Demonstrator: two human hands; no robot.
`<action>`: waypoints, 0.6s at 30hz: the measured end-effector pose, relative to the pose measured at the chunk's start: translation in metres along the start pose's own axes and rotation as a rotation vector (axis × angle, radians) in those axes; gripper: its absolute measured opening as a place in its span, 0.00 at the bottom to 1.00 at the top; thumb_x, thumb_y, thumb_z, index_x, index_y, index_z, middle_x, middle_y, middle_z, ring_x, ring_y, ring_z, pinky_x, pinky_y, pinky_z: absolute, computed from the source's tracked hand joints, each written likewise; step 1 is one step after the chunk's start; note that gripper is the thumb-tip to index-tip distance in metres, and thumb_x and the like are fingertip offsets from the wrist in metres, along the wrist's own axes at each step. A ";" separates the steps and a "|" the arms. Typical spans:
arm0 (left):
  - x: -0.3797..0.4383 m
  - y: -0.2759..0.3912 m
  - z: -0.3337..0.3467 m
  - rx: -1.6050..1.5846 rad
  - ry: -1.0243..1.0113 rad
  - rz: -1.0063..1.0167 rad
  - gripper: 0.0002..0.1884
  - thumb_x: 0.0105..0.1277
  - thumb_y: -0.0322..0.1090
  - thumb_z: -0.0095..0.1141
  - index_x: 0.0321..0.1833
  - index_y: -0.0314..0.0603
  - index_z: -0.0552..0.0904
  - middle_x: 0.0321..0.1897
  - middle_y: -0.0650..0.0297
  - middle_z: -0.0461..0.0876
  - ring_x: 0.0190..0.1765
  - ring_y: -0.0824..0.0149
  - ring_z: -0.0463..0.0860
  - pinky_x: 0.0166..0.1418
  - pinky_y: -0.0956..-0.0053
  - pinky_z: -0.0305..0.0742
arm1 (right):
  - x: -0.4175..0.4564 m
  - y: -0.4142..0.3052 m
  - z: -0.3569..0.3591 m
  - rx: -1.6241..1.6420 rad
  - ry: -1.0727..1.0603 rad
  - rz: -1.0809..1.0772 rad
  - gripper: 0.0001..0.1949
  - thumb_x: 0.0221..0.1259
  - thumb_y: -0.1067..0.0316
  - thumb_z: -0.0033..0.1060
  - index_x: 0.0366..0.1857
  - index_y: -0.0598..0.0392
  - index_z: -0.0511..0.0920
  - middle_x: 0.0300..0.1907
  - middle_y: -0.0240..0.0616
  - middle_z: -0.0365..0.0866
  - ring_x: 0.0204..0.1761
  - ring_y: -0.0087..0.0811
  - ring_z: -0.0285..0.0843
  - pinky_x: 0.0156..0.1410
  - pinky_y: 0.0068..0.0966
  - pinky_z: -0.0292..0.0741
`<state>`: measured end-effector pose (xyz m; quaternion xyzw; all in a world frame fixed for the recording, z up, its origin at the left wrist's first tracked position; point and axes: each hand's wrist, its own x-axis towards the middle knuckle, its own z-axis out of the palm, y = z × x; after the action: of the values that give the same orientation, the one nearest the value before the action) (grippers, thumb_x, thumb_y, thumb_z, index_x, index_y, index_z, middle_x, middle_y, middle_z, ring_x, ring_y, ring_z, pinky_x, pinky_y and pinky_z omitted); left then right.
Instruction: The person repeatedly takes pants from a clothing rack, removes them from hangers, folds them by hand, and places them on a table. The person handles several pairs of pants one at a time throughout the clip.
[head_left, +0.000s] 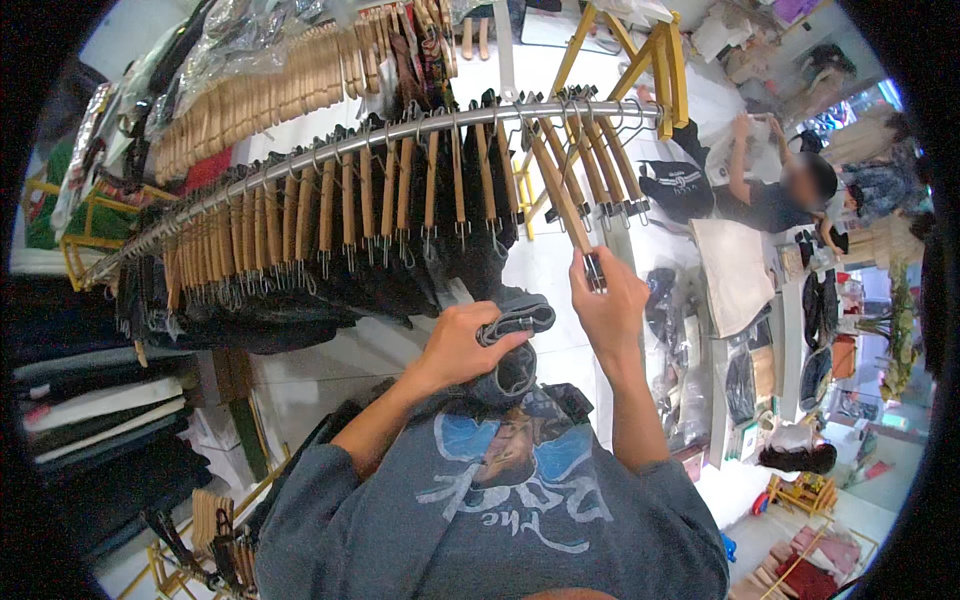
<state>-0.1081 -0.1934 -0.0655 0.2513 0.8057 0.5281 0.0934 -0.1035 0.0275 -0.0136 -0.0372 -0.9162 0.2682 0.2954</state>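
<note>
In the middle of the view my left hand is closed around a folded dark grey garment, probably trousers. Lower down, in front of my shirt, a rolled leg or opening of the cloth hangs. My right hand grips the clip end of a wooden clip hanger, which slants down from the metal rail. No cloth shows on this hanger. To its right hang several bare wooden clip hangers. Black garments hang from the closely spaced hangers to the left.
A yellow frame supports the rail's right end. Behind stands another rack with wooden hangers and plastic-covered clothes. Folded clothes are stacked at left. On the right, a person is beside a table with a cream cloth and bagged garments.
</note>
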 end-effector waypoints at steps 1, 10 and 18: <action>0.001 -0.004 -0.004 0.001 -0.023 -0.016 0.22 0.66 0.45 0.79 0.32 0.30 0.86 0.30 0.47 0.85 0.34 0.45 0.86 0.38 0.57 0.78 | 0.004 0.001 0.010 -0.025 -0.011 0.016 0.08 0.66 0.70 0.77 0.36 0.58 0.82 0.27 0.43 0.86 0.24 0.42 0.85 0.31 0.37 0.77; 0.017 -0.030 -0.019 -0.098 -0.168 0.048 0.19 0.66 0.44 0.79 0.34 0.32 0.88 0.30 0.50 0.85 0.34 0.46 0.87 0.39 0.57 0.79 | 0.021 0.013 0.084 -0.103 -0.029 0.118 0.09 0.69 0.65 0.75 0.37 0.60 0.85 0.31 0.51 0.88 0.31 0.52 0.89 0.36 0.42 0.81; 0.037 -0.033 -0.011 -0.057 -0.365 0.160 0.16 0.66 0.41 0.78 0.39 0.32 0.90 0.34 0.52 0.87 0.37 0.48 0.89 0.42 0.60 0.82 | -0.004 0.024 0.075 0.055 -0.249 0.493 0.35 0.75 0.42 0.72 0.67 0.69 0.81 0.42 0.64 0.91 0.42 0.60 0.93 0.46 0.48 0.86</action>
<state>-0.1548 -0.1942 -0.0862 0.4034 0.7375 0.5021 0.2029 -0.1446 0.0121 -0.0795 -0.2179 -0.9012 0.3591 0.1071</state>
